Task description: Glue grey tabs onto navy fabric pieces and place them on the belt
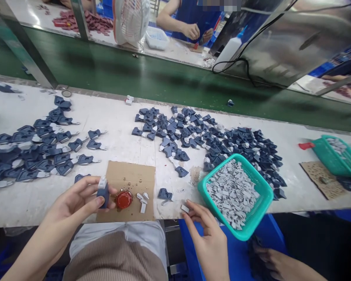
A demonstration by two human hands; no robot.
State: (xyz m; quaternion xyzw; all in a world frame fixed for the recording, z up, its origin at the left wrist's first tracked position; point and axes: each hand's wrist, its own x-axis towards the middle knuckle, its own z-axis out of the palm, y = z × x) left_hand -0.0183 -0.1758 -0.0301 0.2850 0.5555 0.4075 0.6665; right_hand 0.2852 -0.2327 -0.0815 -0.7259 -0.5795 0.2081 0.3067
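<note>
Between the thumb and fingers of my left hand (83,199) is a dark blue plastic part (103,193) with a light grey piece on its top end. My right hand (206,228) pinches a small light grey plastic piece (185,208) over the table's front edge. A round red cap-like dish (124,199) with wet drops around it sits on a cardboard sheet (134,171), beside several small grey pieces (142,201). One blue part (165,194) lies between the cardboard and my right hand. A green basket (203,191) full of small grey pieces stands right of that hand.
Blue parts with grey ends (32,152) spread over the left of the white table (119,136). A larger heap of blue parts (240,148) lies behind the basket. Another green basket (324,156) stands far right. Across the green strip, a co-worker's hands (191,31) work near a fan (131,19).
</note>
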